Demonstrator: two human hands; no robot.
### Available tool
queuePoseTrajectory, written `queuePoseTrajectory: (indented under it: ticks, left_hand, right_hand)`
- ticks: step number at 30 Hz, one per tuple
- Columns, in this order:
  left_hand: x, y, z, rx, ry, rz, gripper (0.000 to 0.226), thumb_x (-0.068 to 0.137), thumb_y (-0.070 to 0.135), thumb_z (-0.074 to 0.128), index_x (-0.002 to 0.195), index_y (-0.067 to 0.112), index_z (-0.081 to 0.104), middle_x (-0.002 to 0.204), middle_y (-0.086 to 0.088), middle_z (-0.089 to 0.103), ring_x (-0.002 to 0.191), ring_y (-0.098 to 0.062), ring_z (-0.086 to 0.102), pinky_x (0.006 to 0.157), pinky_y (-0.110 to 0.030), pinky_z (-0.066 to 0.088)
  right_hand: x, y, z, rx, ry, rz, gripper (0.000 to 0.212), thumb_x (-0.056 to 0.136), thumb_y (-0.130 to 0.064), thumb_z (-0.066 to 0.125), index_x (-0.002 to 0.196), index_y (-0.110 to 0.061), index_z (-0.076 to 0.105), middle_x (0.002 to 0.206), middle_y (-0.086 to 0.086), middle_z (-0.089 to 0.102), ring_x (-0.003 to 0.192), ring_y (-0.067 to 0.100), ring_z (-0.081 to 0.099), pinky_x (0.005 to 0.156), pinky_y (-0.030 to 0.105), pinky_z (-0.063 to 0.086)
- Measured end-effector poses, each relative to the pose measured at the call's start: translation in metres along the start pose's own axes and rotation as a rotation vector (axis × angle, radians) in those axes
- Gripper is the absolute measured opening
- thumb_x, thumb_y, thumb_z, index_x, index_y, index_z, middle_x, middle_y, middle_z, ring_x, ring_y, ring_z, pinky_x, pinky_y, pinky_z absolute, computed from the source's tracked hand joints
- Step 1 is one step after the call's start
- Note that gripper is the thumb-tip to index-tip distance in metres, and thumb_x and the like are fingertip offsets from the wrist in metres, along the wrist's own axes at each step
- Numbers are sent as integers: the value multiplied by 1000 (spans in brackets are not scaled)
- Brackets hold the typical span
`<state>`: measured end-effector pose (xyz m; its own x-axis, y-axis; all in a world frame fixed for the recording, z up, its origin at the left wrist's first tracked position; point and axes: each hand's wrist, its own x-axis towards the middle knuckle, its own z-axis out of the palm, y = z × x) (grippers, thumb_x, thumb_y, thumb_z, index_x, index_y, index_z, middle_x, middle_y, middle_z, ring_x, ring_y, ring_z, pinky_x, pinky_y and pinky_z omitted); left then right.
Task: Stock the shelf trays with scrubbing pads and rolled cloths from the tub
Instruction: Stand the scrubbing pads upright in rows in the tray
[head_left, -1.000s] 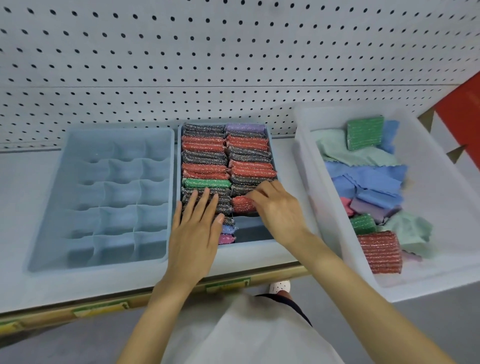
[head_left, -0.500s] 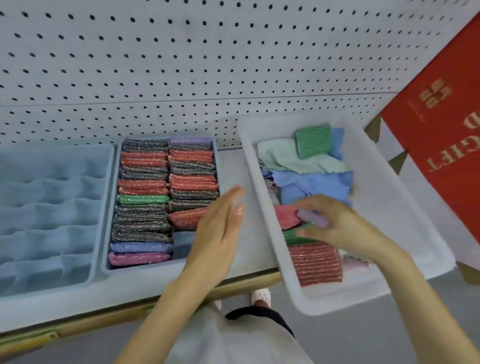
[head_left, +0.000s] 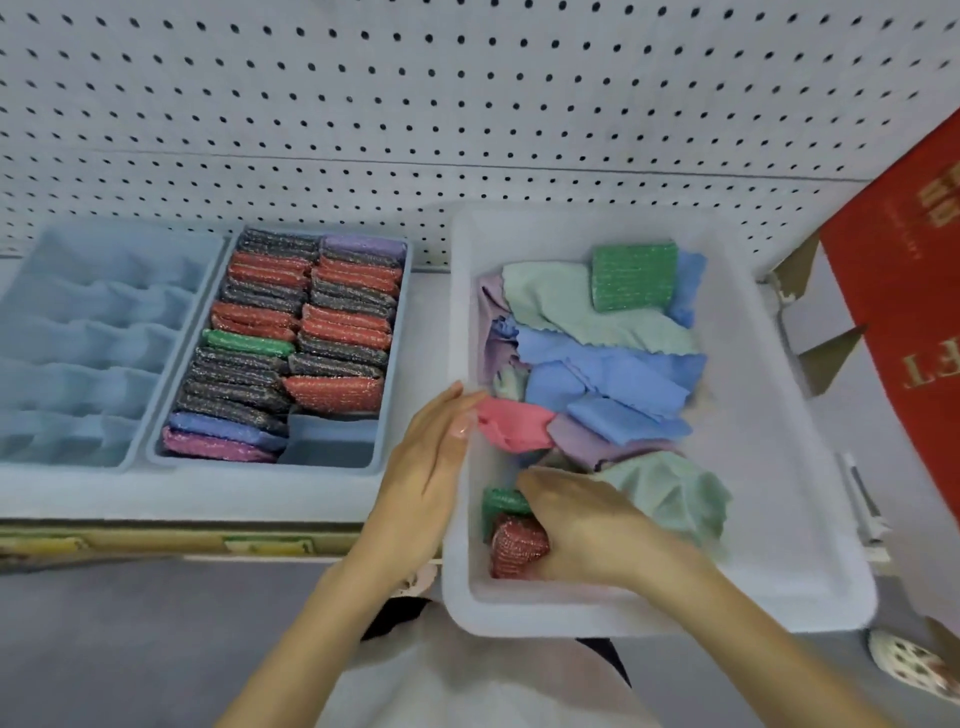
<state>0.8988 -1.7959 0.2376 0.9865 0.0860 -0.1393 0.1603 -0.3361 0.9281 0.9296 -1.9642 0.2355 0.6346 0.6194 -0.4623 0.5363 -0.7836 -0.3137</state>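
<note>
A: Hands first. How many, and in what state?
B: Two. The right hand (head_left: 587, 530), lower centre of the frame, is inside the tub (head_left: 675, 621). Its fingers are curled round one red scrubbing pad (head_left: 519, 545) in the tub's lower left corner. The left hand (head_left: 431, 467), just left of it, has its fingers straight and together against the outside of the tub's left wall. The fingertips are at the rim beside one pink cloth (head_left: 511, 423).
A: Pads in the tub?
B: Three in sight. The red one, a green pad (head_left: 501, 504) touching it from above, and a second green pad (head_left: 634, 275) at the tub's upper end.
A: The other cloths (head_left: 597, 374)?
B: Loose and overlapping, in blue, mint and lilac. The number cannot be told.
A: Trays?
B: Two, side by side on the shelf (head_left: 208, 493), left of the tub.
- **Pad tray (head_left: 327, 441), centre left:** two columns of pads on edge, mostly red and dark grey, plus one green, one blue, one magenta and one lilac. Bare floor shows at the right column's lower end.
- **Divided tray (head_left: 78, 338), far left:** cut off by the frame edge.

A: Surroundings?
B: One white pegboard (head_left: 467, 104) behind, and one red sign (head_left: 909, 312) at the right edge.
</note>
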Motion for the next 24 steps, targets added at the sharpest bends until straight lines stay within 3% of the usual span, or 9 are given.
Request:
queuePoseTrajectory:
  ticks: [2, 5, 7, 9, 12, 14, 17, 20, 24]
  left_hand:
    - [-2, 5, 4, 28, 47, -6, 33, 94, 41, 27, 120, 44, 49, 128, 36, 39, 124, 23, 30, 101, 0, 19]
    - [-5, 15, 10, 19, 188, -13, 42, 92, 53, 30, 126, 39, 50, 133, 21, 50, 125, 9, 42, 104, -12, 32]
    - [-6, 29, 17, -99, 220, -28, 54, 86, 57, 38, 132, 30, 49, 133, 17, 53, 121, 9, 47, 97, -7, 35]
    - [-5, 45, 32, -325, 148, -87, 56, 82, 53, 52, 132, 28, 47, 127, 14, 58, 116, 6, 53, 90, -7, 40]
    - [2, 60, 54, -544, 45, -219, 58, 71, 50, 68, 123, 29, 53, 117, 5, 67, 107, -10, 64, 88, -25, 51]
    - [6, 63, 61, -610, 102, -285, 54, 74, 43, 76, 122, 27, 55, 114, 2, 69, 104, -15, 66, 86, -32, 53]
    - [11, 65, 67, -630, 198, -316, 45, 74, 36, 66, 117, 27, 58, 105, 3, 71, 95, -13, 69, 75, -28, 53]
    - [13, 66, 68, -589, 292, -356, 17, 84, 30, 60, 101, 30, 61, 93, 5, 72, 79, -11, 70, 64, -26, 52]
    - [13, 61, 64, -558, 425, -373, 10, 93, 30, 53, 99, 31, 62, 98, 2, 70, 84, -14, 68, 71, -33, 50]
  right_hand:
    - [-4, 14, -5, 164, 22, 47, 53, 72, -50, 70, 109, -22, 43, 104, -5, 56, 96, 18, 56, 70, 31, 41]
    - [-13, 37, -30, 789, 150, 188, 55, 66, -42, 80, 112, -26, 53, 100, -10, 67, 89, 11, 65, 75, 27, 53]
    - [-20, 44, -46, 1243, 256, 181, 40, 72, -30, 80, 106, -21, 61, 96, -2, 73, 86, 12, 70, 69, 23, 55]
    - [-26, 44, -54, 1473, 271, 142, 33, 74, -34, 67, 104, -20, 65, 96, -1, 74, 87, 12, 70, 69, 20, 54]
    - [-21, 41, -56, 1518, 316, 180, 29, 78, -44, 58, 97, -24, 67, 92, -6, 74, 88, 10, 70, 76, 22, 54]
    - [-17, 41, -56, 1493, 348, 221, 23, 88, -42, 54, 94, -24, 67, 91, -7, 74, 87, 9, 70, 78, 24, 53]
    - [-17, 46, -57, 1445, 302, 230, 25, 92, -43, 49, 93, -26, 67, 90, -7, 74, 86, 9, 70, 78, 23, 54]
    - [-17, 64, -69, 1314, 308, 226, 32, 96, -45, 38, 90, -30, 65, 87, -10, 70, 85, 12, 67, 81, 24, 52]
    - [13, 134, -88, 1054, 491, 223, 22, 93, -22, 56, 113, -15, 63, 106, 3, 63, 90, 14, 59, 86, 28, 49]
